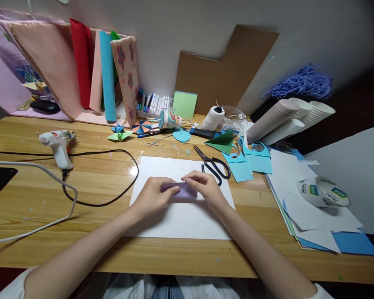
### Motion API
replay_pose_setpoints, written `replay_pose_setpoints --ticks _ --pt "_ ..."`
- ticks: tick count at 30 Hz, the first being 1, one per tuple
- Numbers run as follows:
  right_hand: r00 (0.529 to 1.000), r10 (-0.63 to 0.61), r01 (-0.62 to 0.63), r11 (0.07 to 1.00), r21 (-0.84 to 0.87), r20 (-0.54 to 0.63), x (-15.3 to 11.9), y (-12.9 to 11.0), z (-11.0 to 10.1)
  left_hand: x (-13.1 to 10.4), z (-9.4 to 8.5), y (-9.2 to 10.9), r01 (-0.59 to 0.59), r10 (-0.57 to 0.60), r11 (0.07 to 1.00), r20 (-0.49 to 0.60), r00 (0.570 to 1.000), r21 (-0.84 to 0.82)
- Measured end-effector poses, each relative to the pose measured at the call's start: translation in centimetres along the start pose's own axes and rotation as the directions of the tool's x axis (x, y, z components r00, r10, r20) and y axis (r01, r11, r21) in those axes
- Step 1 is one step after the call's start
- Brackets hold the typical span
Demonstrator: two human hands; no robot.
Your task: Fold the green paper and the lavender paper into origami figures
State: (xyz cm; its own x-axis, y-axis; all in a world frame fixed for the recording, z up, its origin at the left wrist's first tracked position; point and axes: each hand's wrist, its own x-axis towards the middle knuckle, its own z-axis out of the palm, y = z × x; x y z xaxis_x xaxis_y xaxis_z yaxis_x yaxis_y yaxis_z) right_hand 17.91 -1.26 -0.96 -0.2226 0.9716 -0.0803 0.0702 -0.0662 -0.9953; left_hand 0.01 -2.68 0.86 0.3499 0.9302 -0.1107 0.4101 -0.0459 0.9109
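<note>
A purple piece of paper, which looks folded into a narrow rectangle, is held up in both hands. My left hand pinches its left end, thumb across the front. At the top right edge, my right hand grips the paper with its fingertips; part of that end is hidden behind the hand. Below them a white sheet of paper lies flat on the wooden table. Black-handled scissors rest just beyond my right hand, overlapping the sheet's upper right corner.
A hot glue gun stands at left, its black cord looping over the table. Blue paper cut-offs, a green folded paper and a thread spool lie beyond. At right, a tape roll sits on stacked papers.
</note>
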Motion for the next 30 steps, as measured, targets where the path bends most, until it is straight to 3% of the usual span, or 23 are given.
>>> replay_pose_setpoints --ticks 5,12,19,24,30 --pt "0.998 -0.054 0.054 0.998 0.022 -0.027 -0.2 -0.1 0.3 -0.3 0.2 0.1 -0.046 0.043 0.997 0.036 0.998 0.068" --pt "0.949 -0.120 0.101 0.992 -0.081 -0.291 1.0 0.7 -1.4 -0.1 0.3 -0.2 0.039 -0.036 0.998 0.063 0.997 -0.051" --pt "0.961 -0.139 0.111 0.986 -0.125 -0.241 1.3 1.2 -2.2 0.6 -0.3 -0.3 0.131 -0.136 0.959 -0.002 0.991 -0.250" --pt "0.999 -0.043 0.046 0.993 -0.110 0.029 0.4 0.2 -1.6 0.8 -0.5 -0.5 0.143 -0.159 0.953 -0.040 0.986 -0.266" --pt "0.996 -0.033 0.030 0.998 -0.050 -0.079 0.1 0.0 -1.1 0.7 -0.4 -0.5 0.103 -0.121 0.957 -0.051 0.991 -0.270"
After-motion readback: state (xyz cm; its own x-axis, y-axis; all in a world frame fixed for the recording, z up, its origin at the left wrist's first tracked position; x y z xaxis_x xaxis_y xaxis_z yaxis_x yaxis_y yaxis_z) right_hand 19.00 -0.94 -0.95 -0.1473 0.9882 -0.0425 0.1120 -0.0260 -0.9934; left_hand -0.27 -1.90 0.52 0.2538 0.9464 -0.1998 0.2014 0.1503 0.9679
